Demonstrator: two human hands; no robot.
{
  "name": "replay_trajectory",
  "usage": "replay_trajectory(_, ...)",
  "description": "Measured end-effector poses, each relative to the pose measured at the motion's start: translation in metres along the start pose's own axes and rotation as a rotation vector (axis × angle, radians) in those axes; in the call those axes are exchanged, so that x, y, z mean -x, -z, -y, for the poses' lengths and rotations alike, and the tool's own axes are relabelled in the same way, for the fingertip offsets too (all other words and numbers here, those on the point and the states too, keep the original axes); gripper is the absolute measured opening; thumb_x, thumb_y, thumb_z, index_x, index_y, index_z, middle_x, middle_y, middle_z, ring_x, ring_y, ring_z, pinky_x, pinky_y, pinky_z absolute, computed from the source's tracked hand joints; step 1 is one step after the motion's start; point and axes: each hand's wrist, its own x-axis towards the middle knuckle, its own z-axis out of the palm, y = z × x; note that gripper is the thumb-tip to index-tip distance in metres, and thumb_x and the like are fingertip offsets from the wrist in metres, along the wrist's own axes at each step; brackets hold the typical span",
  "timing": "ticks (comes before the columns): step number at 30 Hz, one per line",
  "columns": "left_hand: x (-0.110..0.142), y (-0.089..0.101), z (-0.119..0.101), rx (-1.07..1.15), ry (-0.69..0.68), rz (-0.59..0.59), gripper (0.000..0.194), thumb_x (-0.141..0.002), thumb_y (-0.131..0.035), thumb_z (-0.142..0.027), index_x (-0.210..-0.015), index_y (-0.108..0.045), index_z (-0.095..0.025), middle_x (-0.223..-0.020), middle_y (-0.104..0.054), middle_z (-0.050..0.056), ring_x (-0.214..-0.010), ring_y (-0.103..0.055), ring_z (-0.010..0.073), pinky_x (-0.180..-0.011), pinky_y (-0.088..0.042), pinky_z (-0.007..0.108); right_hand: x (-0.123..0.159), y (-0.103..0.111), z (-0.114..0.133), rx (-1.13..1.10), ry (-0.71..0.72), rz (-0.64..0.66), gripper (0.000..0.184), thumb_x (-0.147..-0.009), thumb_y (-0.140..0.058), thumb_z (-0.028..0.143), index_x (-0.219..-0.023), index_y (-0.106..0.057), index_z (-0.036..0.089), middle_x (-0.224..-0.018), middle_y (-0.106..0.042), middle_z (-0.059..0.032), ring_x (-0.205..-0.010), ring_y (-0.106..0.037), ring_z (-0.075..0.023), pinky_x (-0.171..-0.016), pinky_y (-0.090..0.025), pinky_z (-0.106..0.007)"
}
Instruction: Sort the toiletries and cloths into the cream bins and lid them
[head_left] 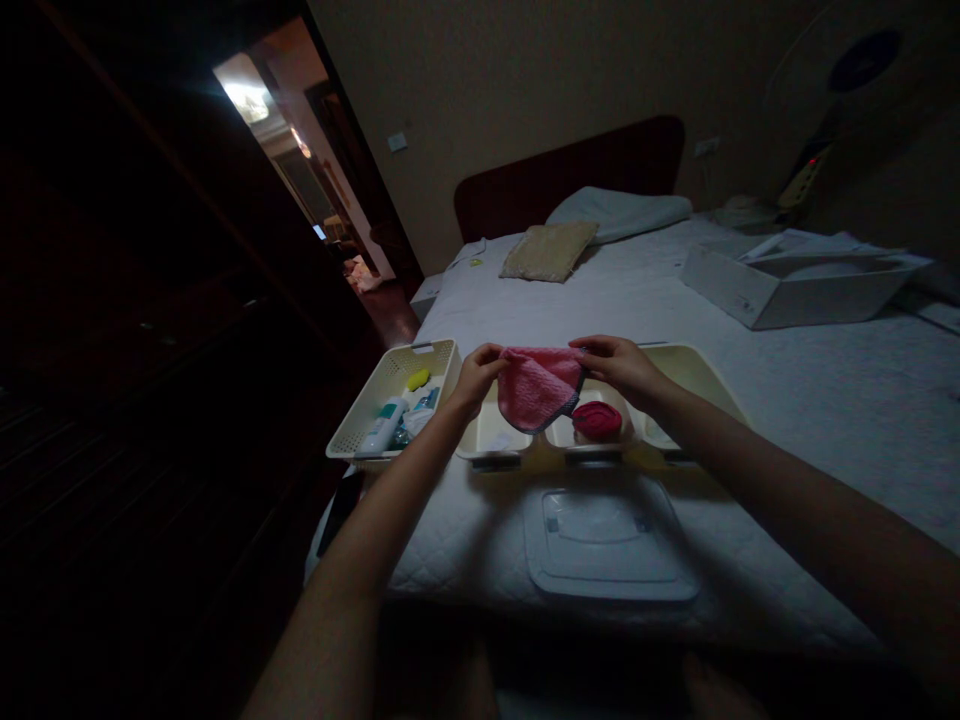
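A pink cloth (536,385) with a dark edging hangs between my two hands. My left hand (478,375) pinches its upper left corner, and my right hand (615,368) grips the upper right one. The cloth sags in a fold over a cream divided tray (694,375) on the bed. In a middle compartment, just below my right hand, lies a rolled dark red cloth (598,421). Something pale, hard to make out, rests in the left compartment.
Left of the tray stands a cream basket (349,432) holding a white bottle (386,424) and a yellow item (418,379). A pale lid (611,575) lies in front. Farther back are a cushion (551,252), a white box (795,300) and a fan (862,62).
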Motion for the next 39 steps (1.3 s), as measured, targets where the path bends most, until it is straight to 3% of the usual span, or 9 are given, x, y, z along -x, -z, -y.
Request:
replay_trajectory(8,0.000,-0.001,-0.001,0.040,-0.023,0.001,0.020,-0.056,-0.067,-0.021,-0.073,-0.058,-0.015,-0.073,-0.057,-0.002,-0.068,-0.050,0.0095,-0.064,-0.037,0.022,0.002,0.001,-0.001,0.086,-0.008,0.107,0.022,-0.070,-0.068,0.017,-0.091,-0.061,0.015,-0.079,-0.064,-0.0040,-0.069,-0.059,-0.0113,-0.070,-0.050,-0.027)
replay_trajectory(14,-0.001,-0.006,-0.004,0.030,-0.044,-0.101,0.014,-0.063,-0.062,-0.020,-0.074,-0.054,-0.015,-0.072,-0.054,-0.002,-0.068,-0.049,0.0092,-0.067,-0.038,0.022,0.008,-0.007,0.006,0.180,0.076,0.131,0.019,-0.070,-0.063,0.009,-0.084,-0.053,0.016,-0.066,-0.058,0.0020,-0.061,-0.055,-0.0096,-0.057,-0.047,-0.022)
replay_trajectory(19,0.003,-0.011,-0.002,-0.090,-0.043,-0.118,0.010,-0.069,-0.059,-0.019,-0.075,-0.051,-0.015,-0.075,-0.052,-0.001,-0.069,-0.048,0.0098,-0.068,-0.038,0.023,0.009,-0.010,0.008,0.275,0.148,0.147,0.020,-0.070,-0.061,0.010,-0.089,-0.057,0.015,-0.072,-0.060,-0.0002,-0.061,-0.055,-0.0098,-0.059,-0.046,-0.023)
replay_trajectory(22,0.007,-0.013,0.002,-0.246,-0.055,-0.207,0.016,-0.068,-0.061,-0.019,-0.076,-0.048,-0.016,-0.075,-0.049,-0.002,-0.069,-0.047,0.0100,-0.067,-0.037,0.023,0.008,-0.011,0.008,0.344,0.139,0.126,0.027,-0.070,-0.061,0.011,-0.097,-0.060,0.013,-0.078,-0.064,-0.0037,-0.063,-0.056,-0.0109,-0.062,-0.047,-0.025)
replay_trajectory(25,0.010,-0.016,0.005,-0.339,-0.080,-0.233,0.020,-0.066,-0.060,-0.014,-0.077,-0.044,-0.018,-0.074,-0.047,-0.003,-0.066,-0.046,0.0096,-0.064,-0.037,0.022,0.008,-0.011,0.009,0.380,0.148,0.159,0.021,-0.070,-0.062,0.016,-0.091,-0.064,0.012,-0.079,-0.065,-0.0052,-0.063,-0.056,-0.0118,-0.062,-0.047,-0.026)
replay_trajectory(31,0.007,-0.022,0.006,-0.317,-0.122,-0.119,0.011,-0.065,-0.058,-0.011,-0.071,-0.050,-0.016,-0.075,-0.054,-0.001,-0.070,-0.051,0.0109,-0.067,-0.041,0.023,0.015,-0.013,0.017,0.289,0.081,0.189,0.015,-0.068,-0.063,0.016,-0.083,-0.066,0.013,-0.072,-0.065,-0.0026,-0.059,-0.055,-0.0098,-0.057,-0.046,-0.022)
replay_trajectory(36,0.012,-0.031,0.007,-0.212,-0.086,0.013,0.013,-0.064,-0.062,-0.017,-0.076,-0.059,-0.014,-0.083,-0.061,0.005,-0.078,-0.057,0.0146,-0.076,-0.045,0.029,0.020,-0.020,0.022,0.046,-0.061,0.145,0.015,-0.068,-0.065,0.011,-0.083,-0.065,0.014,-0.066,-0.062,-0.0008,-0.054,-0.054,-0.0074,-0.055,-0.047,-0.020)
replay_trajectory(39,0.019,-0.039,0.004,-0.317,-0.162,-0.059,0.015,-0.059,-0.066,-0.015,-0.074,-0.063,-0.015,-0.097,-0.060,0.008,-0.094,-0.056,0.0189,-0.086,-0.043,0.033,0.020,-0.024,0.025,-0.068,-0.108,0.099,0.018,-0.068,-0.066,0.009,-0.085,-0.064,0.014,-0.071,-0.064,-0.0026,-0.059,-0.058,-0.0085,-0.060,-0.050,-0.022)
